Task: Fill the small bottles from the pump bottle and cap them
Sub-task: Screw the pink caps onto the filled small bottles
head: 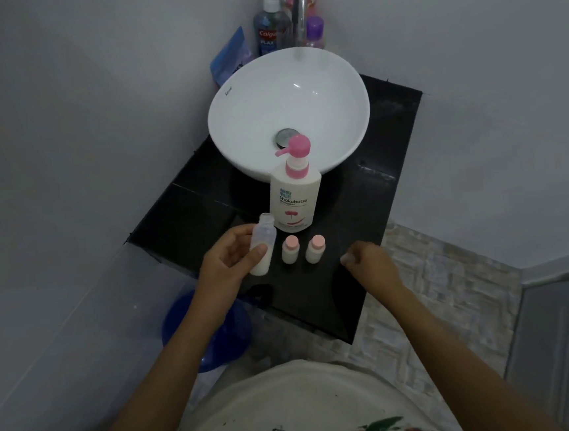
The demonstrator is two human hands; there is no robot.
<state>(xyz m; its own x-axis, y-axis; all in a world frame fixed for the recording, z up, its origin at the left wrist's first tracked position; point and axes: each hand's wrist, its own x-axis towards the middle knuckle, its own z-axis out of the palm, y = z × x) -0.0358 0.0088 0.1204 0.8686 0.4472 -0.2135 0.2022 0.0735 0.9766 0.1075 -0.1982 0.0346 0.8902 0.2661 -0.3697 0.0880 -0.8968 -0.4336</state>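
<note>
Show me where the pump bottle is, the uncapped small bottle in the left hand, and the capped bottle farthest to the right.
pump bottle point(296, 200), head view, on its label.
uncapped small bottle point(261, 251), head view, on its body.
rightmost capped bottle point(314, 250), head view, on its white body.

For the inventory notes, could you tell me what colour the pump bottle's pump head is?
Pink; the pump head shows best in the head view.

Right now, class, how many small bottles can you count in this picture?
3: an uncapped one in the left hand, two pink-capped ones standing before the pump bottle. None seems hidden.
</note>
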